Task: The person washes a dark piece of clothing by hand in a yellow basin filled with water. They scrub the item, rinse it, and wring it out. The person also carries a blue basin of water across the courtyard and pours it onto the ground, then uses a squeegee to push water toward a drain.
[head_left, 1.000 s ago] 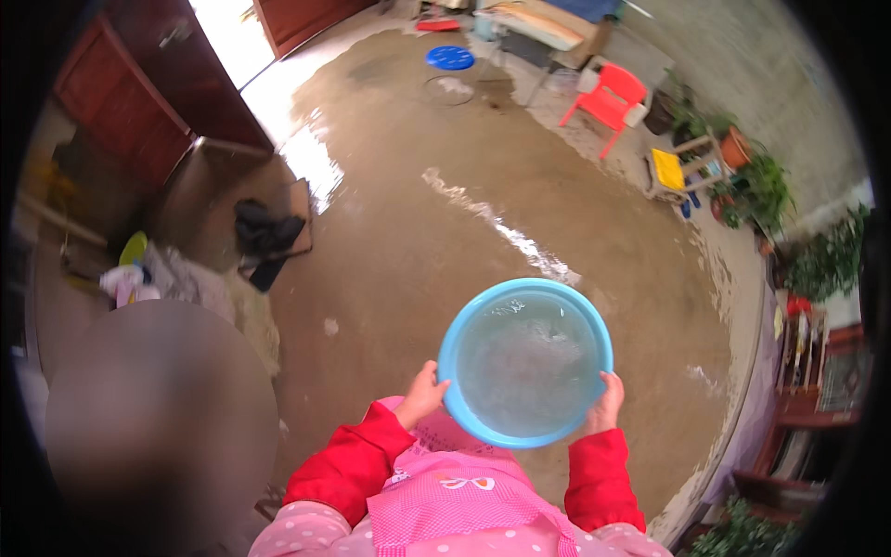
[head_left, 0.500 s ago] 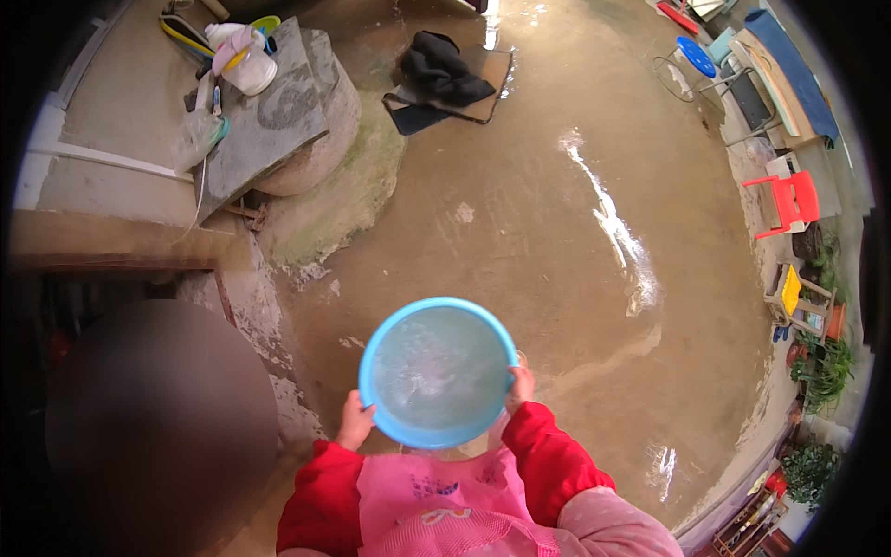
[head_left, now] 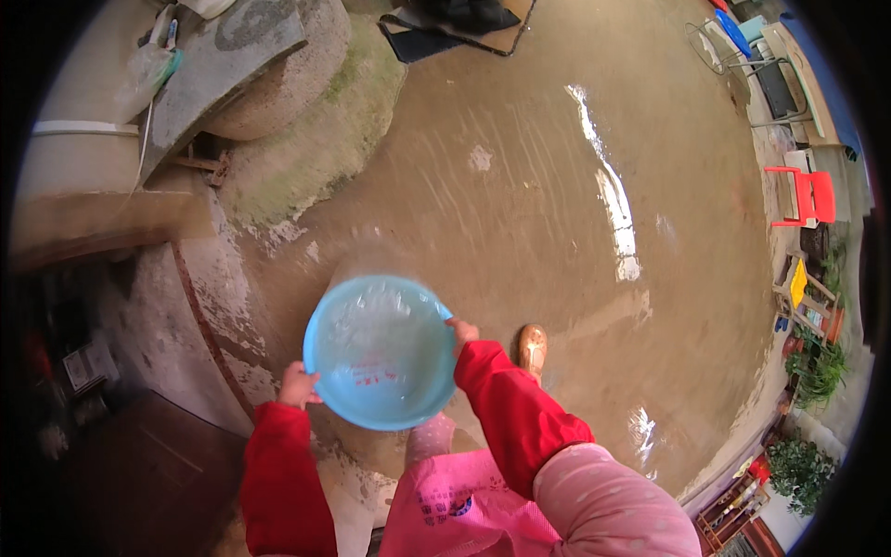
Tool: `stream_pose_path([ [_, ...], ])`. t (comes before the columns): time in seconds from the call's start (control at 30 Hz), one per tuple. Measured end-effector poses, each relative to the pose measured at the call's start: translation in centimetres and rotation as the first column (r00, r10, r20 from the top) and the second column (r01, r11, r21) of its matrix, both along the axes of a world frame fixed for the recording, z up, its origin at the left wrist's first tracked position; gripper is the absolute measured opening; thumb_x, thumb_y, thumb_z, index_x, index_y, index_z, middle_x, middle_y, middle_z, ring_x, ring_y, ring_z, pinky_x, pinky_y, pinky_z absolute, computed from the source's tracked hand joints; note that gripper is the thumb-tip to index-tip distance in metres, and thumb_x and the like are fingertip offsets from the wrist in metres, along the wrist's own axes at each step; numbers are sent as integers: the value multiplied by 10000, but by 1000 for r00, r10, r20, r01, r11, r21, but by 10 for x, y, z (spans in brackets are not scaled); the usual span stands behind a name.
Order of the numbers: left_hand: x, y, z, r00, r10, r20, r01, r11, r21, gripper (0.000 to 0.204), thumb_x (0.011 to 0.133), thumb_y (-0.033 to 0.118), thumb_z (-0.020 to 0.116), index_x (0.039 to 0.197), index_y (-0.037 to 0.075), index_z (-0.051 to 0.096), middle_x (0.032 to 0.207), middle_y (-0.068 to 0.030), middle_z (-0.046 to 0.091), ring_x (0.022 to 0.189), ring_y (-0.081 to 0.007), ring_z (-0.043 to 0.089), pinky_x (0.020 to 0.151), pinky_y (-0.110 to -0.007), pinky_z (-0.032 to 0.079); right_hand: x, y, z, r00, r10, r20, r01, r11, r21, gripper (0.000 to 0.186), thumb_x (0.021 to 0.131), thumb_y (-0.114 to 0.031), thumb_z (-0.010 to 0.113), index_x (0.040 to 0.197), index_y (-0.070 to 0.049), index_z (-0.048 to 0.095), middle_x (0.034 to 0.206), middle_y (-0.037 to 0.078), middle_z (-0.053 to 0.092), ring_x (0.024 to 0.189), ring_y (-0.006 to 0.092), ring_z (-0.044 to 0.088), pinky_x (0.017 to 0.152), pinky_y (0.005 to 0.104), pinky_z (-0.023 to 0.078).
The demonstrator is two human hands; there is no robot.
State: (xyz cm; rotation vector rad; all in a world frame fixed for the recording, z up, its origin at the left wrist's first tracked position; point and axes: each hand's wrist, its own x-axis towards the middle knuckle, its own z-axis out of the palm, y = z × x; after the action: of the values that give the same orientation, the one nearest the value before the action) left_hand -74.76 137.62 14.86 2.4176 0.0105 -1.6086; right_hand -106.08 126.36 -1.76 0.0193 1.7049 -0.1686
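Note:
A round light-blue plastic basin (head_left: 379, 408) is held out in front of me, between both hands. My left hand (head_left: 299, 385) grips its left rim, and my right hand (head_left: 462, 334) is closed on the right rim. Water (head_left: 376, 316) moves inside, and red print shows through it on the basin's bottom. Beyond the far rim a blurred sheet of water spreads toward the wet floor (head_left: 483, 241). Red sleeves cover my forearms, and a pink apron (head_left: 464, 501) hangs below.
At the far left a stone slab (head_left: 223, 65) rests on a rounded, mossy base. A dark cloth (head_left: 464, 14) lies on mats at the far edge. Along the right wall stand a red chair (head_left: 815, 197), a wooden stool with yellow (head_left: 798, 281) and potted plants (head_left: 821, 376). My brown shoe (head_left: 533, 348) is on the floor.
The basin has moved left in view, and water now spills over its far rim. The red print inside has come into sight. My shoe shows more fully, and the view has shifted.

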Motion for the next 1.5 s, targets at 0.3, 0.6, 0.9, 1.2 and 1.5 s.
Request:
stream_pose_path([
  [0.3, -123, -84, -14, 995, -54, -90, 19, 938, -345, 228, 814, -7, 576, 1020, 32, 486, 889, -97, 609, 681, -195, 637, 445, -343, 540, -163, -74, 32, 936, -303, 176, 342, 901, -266, 450, 787, -173, 628, 1142, 60, 482, 1150, 214, 529, 1001, 333, 546, 870, 486, 444],
  [0.6, -324, -180, 89, 912, -409, -40, 260, 649, -715, 275, 768, -65, 612, 999, -8, 474, 825, -83, 597, 752, -147, 593, 651, -277, 492, -397, -74, 238, 856, -429, 290, 517, 672, -530, 213, 810, -86, 593, 994, 21, 582, 950, 107, 618, 881, 227, 587, 805, 381, 477],
  [0.9, -495, -219, 232, 674, -723, -152, 382, 517, -766, 259, 734, 4, 657, 937, 1, 497, 815, -104, 574, 762, -169, 567, 682, -327, 480, -555, 48, 437, 942, -323, 90, 326, 818, -474, 425, 808, -116, 582, 1176, 56, 458, 1053, 151, 586, 939, 276, 585, 789, 406, 509],
  [1.2, -625, -258, 313, 180, -972, 149, 690, 17, -723, 343, 722, 122, 669, 1023, 4, 555, 982, -209, 603, 957, -346, 586, 798, -418, 465, -569, 189, 465, 754, -555, 352, 655, 677, -336, 608, 708, 8, 507, 1294, -27, 346, 1212, 144, 485, 1076, 329, 515, 891, 494, 468],
  [1.5, -676, -366, 318, 257, -926, 276, 582, -79, -810, 487, 810, 204, 628, 1238, 37, 466, 1255, -172, 455, 1066, -300, 535, 892, -366, 453, -578, 176, 376, 366, -844, 393, 927, 293, -233, 599, 642, 33, 483, 1233, -45, 423, 1142, 120, 521, 1058, 305, 517, 923, 470, 444],
])
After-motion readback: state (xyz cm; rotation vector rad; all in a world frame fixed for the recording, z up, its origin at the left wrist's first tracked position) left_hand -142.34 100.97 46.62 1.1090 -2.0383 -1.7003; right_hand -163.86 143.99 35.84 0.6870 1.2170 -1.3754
